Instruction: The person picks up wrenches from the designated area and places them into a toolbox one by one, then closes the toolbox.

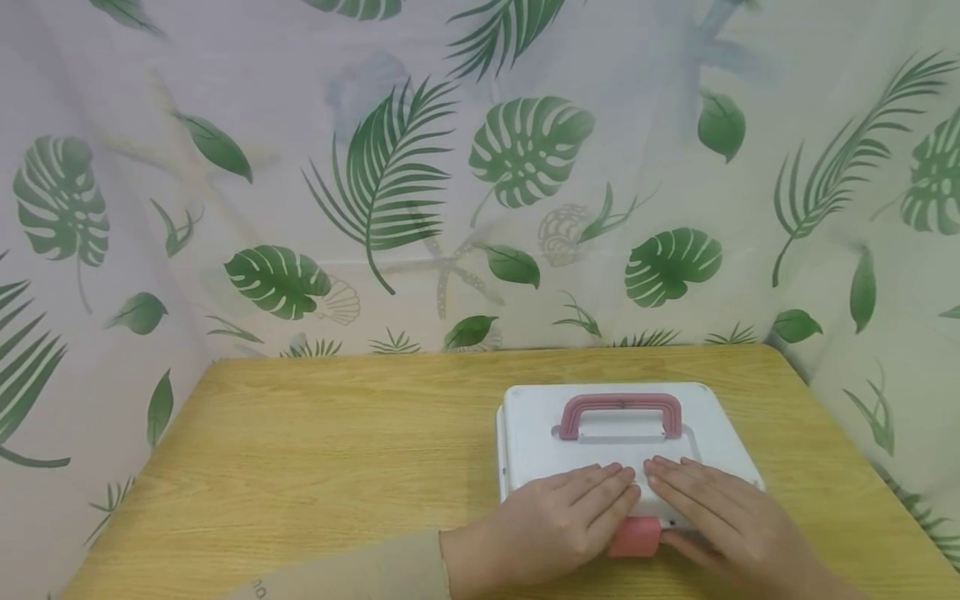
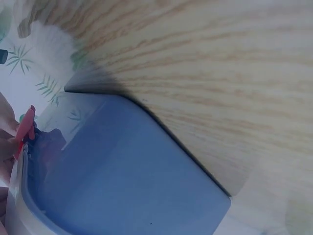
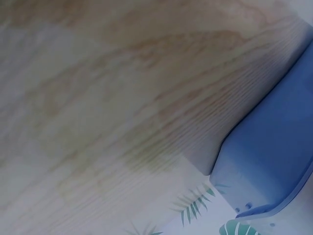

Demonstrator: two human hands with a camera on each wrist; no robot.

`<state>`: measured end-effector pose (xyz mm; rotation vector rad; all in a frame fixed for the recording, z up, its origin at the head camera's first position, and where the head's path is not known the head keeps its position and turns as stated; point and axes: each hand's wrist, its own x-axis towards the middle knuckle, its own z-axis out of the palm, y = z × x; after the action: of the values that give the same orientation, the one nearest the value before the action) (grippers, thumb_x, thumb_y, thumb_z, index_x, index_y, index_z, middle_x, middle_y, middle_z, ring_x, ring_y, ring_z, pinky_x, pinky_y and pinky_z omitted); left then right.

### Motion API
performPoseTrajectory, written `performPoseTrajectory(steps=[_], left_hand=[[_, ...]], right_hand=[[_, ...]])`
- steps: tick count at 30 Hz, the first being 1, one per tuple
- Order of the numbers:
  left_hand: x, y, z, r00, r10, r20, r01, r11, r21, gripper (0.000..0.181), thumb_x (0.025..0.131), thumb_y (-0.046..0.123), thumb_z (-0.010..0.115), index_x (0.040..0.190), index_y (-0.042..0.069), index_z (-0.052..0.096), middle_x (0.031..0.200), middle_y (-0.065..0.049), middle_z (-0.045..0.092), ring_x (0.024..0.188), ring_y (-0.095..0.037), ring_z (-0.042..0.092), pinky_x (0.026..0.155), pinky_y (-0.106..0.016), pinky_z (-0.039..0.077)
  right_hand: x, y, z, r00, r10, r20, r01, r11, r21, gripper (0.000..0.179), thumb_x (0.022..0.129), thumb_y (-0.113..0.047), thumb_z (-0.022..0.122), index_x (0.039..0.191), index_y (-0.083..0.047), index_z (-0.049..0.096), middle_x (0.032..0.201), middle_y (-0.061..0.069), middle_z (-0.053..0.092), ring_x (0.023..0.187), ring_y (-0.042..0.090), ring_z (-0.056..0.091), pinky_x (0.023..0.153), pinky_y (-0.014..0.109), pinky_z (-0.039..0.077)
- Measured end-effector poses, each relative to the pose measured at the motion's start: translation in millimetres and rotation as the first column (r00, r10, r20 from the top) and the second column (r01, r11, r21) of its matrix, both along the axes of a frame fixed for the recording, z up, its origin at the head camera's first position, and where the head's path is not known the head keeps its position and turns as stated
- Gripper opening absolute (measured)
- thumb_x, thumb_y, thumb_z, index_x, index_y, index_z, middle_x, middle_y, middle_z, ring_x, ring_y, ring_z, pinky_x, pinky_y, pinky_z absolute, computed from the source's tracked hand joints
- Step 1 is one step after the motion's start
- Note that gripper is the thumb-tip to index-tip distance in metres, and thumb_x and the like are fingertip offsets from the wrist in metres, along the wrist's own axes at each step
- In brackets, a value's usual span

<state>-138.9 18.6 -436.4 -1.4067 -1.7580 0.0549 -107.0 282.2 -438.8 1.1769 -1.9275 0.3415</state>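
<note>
A storage box with a white lid point(image 1: 622, 500) stands toward the right of the table, its blue body point(image 2: 127, 166) showing in both wrist views. On the lid a pink handle point(image 1: 622, 402) is raised. My left hand point(image 1: 562, 521) rests on the front part of the lid with fingers straight. From the other side my right hand point(image 1: 727, 517) lies there too, fingers extended, its thumb below the lid's edge near the pink latch point(image 1: 634, 537). The latch juts out at the front between the hands. My left thumb is hidden. In the left wrist view, fingers point(image 2: 6, 147) appear beside the latch.
The wood-grain table point(image 1: 322, 450) extends to the left of the box. A leaf-patterned curtain point(image 1: 420, 167) hangs behind the table and along both sides.
</note>
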Motion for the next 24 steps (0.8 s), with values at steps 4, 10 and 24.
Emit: performPoseTrajectory(steps=[4, 10, 24], left_hand=[[-0.5, 1.1, -0.1, 1.000, 0.001, 0.001, -0.001, 1.000, 0.023, 0.033, 0.108, 0.014, 0.052, 0.131, 0.010, 0.075, 0.134, -0.004, 0.076, 0.126, -0.014, 0.071, 0.111, -0.027, 0.054], [1.7, 0.7, 0.1, 0.999, 0.018, 0.037, -0.018, 1.000, -0.001, 0.033, 0.109, 0.014, 0.052, 0.134, 0.010, 0.073, 0.138, -0.005, 0.074, 0.130, -0.014, 0.069, 0.113, -0.027, 0.052], [7.5, 4.1, 0.2, 0.993, 0.052, 0.110, -0.053, 0.998, 0.014, 0.037, 0.109, 0.028, 0.057, 0.136, 0.008, 0.072, 0.136, -0.005, 0.074, 0.128, -0.014, 0.070, 0.111, -0.027, 0.053]], right_hand=[[0.1, -0.1, 0.0, 1.000, -0.007, 0.002, 0.007, 1.000, 0.005, 0.054, 0.112, -0.043, 0.054, 0.119, 0.007, 0.076, 0.124, 0.017, 0.078, 0.153, 0.009, 0.046, 0.128, 0.024, 0.032], [-1.2, 0.6, -2.2, 1.000, -0.004, -0.006, 0.004, 1.000, 0.009, 0.054, 0.111, -0.042, 0.055, 0.119, 0.007, 0.075, 0.135, 0.015, 0.074, 0.153, 0.011, 0.046, 0.129, 0.025, 0.032], [1.3, -6.6, -0.8, 1.000, 0.006, -0.019, -0.006, 1.000, -0.006, 0.061, 0.110, -0.047, 0.055, 0.121, 0.011, 0.072, 0.159, 0.010, 0.054, 0.156, 0.013, 0.043, 0.131, 0.028, 0.029]])
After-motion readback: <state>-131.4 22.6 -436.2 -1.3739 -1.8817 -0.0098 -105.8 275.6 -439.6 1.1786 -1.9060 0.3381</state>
